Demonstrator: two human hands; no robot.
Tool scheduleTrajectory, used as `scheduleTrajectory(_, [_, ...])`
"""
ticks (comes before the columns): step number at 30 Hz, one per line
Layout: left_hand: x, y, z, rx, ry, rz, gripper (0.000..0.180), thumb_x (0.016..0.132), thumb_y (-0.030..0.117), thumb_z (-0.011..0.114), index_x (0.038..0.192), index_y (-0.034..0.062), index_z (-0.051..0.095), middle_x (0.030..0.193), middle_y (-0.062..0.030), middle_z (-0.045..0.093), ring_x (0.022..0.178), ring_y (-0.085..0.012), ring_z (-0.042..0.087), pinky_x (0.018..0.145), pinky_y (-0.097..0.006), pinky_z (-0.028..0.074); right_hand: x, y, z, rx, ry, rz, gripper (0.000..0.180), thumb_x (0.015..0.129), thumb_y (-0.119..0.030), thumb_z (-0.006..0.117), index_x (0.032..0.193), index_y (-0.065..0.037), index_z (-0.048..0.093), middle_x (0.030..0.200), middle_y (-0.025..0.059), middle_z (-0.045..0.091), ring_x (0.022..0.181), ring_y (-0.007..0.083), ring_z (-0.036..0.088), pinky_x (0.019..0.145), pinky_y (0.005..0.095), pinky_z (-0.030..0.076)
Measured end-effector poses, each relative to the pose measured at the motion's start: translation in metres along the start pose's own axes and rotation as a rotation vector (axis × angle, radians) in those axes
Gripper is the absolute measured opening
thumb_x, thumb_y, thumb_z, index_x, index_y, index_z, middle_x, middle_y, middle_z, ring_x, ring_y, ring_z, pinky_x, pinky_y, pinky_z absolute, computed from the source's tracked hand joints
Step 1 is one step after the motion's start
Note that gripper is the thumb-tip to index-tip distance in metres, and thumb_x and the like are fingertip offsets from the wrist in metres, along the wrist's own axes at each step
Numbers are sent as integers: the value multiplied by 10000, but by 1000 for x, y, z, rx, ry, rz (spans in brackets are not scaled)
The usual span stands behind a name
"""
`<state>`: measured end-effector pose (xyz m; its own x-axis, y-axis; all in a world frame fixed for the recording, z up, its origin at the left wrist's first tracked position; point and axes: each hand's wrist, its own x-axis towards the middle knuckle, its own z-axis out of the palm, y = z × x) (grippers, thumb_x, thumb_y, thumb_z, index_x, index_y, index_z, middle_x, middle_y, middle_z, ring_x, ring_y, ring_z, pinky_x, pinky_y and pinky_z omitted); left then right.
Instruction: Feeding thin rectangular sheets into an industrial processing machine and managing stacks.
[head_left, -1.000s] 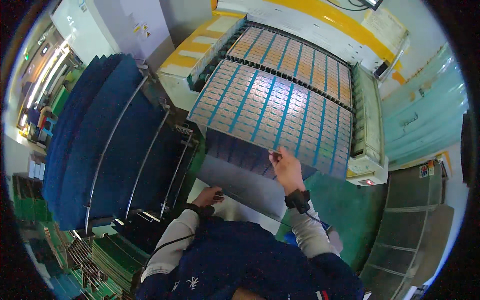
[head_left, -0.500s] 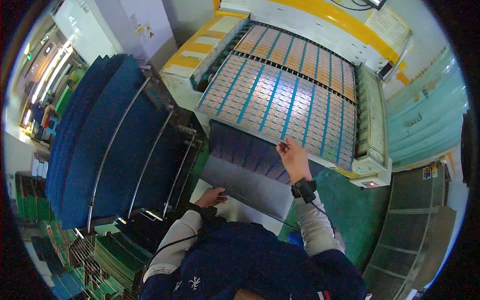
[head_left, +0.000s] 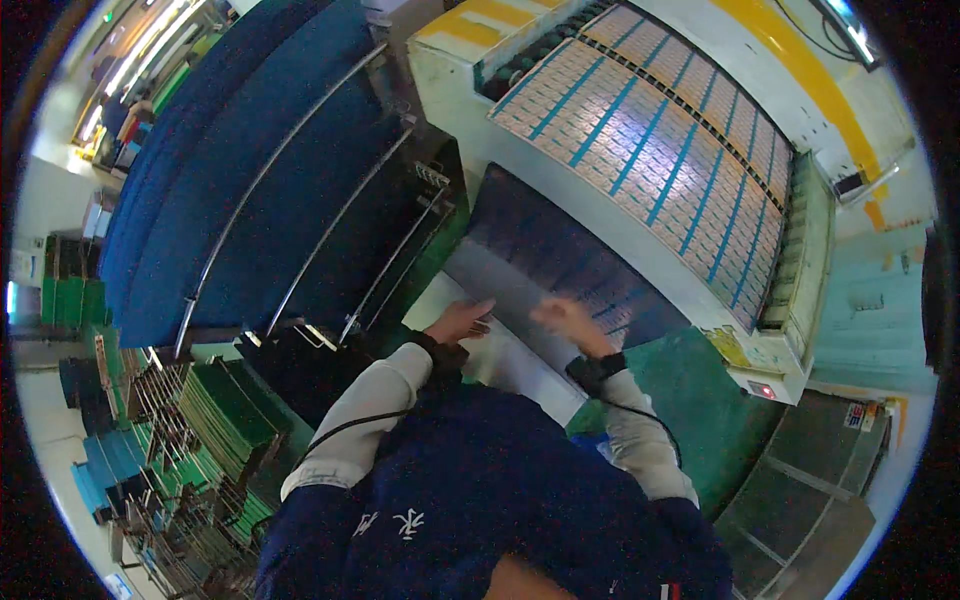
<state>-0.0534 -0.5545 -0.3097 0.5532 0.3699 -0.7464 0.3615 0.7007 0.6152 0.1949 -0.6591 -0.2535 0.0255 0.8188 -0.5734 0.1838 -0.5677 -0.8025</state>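
My left hand [head_left: 461, 322] is held out with its fingers stretched and apart, over a pale grey surface [head_left: 520, 368] in front of my body. Opposite it, my right hand [head_left: 574, 324] is smeared by motion, so its fingers cannot be made out clearly. Both hands are near a dark, glossy sheet [head_left: 560, 250] that leans below the machine's front edge. Above, a flat panel [head_left: 625, 130] with rows of small copper-coloured patterns and blue stripes lies on the roller machine [head_left: 815, 270], apart from both hands.
A second patterned panel [head_left: 745, 100] lies behind the first. To the left stands a rack of large dark-blue sheets [head_left: 250, 170] with metal rails. Green boards [head_left: 225, 410] fill racks at lower left. A grey framed panel [head_left: 800, 490] leans at lower right, beside the green floor [head_left: 690, 400].
My right hand has left the front edge of the patterned panel and come down toward my left hand. My left hand has moved slightly up and right. The view has shifted.
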Motion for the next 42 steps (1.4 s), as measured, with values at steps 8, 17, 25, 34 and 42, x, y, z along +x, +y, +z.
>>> scheduleTrajectory(8, [-10, -3, 5, 89, 47, 110, 586, 808, 537, 607, 1061, 10, 562, 1012, -85, 583, 829, -179, 590, 694, -298, 491, 21, 66, 45, -212, -129, -23, 393, 766, -382, 708, 1012, -78, 675, 853, 26, 653, 722, 116, 556, 604, 277, 444])
scheduleTrajectory(17, [1, -37, -27, 448, 203, 139, 611, 772, 573, 625, 975, -3, 597, 883, -85, 606, 776, -174, 594, 673, -300, 487, 24, 92, 55, -203, 30, -132, 383, 789, -398, 667, 920, -39, 691, 765, 23, 643, 697, 145, 562, 649, 309, 448])
scheduleTrajectory(25, [-16, -57, -37, 376, 185, 218, 688, 765, 653, 560, 922, -16, 589, 830, -88, 607, 711, -168, 599, 638, -300, 484, 6, 56, 72, -194, -40, -81, 387, 768, -395, 686, 925, -41, 678, 751, 28, 630, 689, 146, 565, 607, 308, 447])
scheduleTrajectory(34, [-29, -69, -44, 269, 186, 216, 574, 782, 561, 624, 941, 11, 598, 868, -53, 624, 746, -149, 600, 617, -284, 496, 3, 78, 99, -117, -83, -2, 438, 758, -410, 697, 994, -44, 652, 869, 46, 640, 751, 167, 579, 608, 313, 455])
scheduleTrajectory(42, [-33, -80, -48, 328, 189, 219, 597, 800, 571, 593, 949, -8, 604, 866, -79, 626, 742, -167, 612, 613, -291, 499, -1, 88, 118, -78, -127, -4, 386, 771, -370, 706, 1001, -67, 643, 874, 35, 624, 728, 135, 569, 590, 280, 467])
